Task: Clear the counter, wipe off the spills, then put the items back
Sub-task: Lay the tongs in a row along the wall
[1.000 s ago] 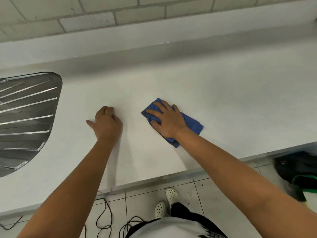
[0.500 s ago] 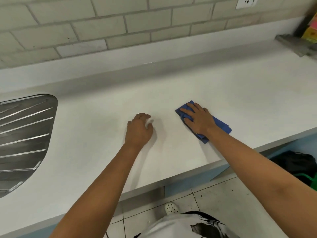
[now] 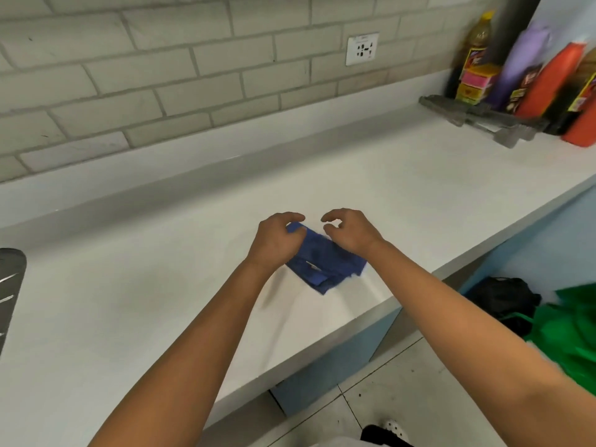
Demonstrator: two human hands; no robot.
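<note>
Our left hand [image 3: 275,238] sits over the far left corner of the blue cloth [image 3: 325,261], fingers curled, thumb and fingertips pinching that corner. Our right hand [image 3: 351,232] hovers just beside it over the cloth's right edge, fingers curled loosely with thumb and index apart; we can't tell if it touches the fabric, nothing looks gripped. Both forearms reach in from below, converging on the cloth. The cloth lies crumpled on the white counter [image 3: 161,285], near its front edge. Far right at the back: a dark rack [image 3: 477,121] with an orange bottle [image 3: 545,82], a purple bottle [image 3: 522,69], a brown-liquid bottle [image 3: 477,43] and a pink-yellow box [image 3: 477,80], blurred, well apart from the hands. Wall socket [image 3: 362,49] on the brick tiles. Drainboard edge [image 3: 9,285] at left. Green bag [image 3: 574,330] and black bag [image 3: 503,295] on the floor below right.
</note>
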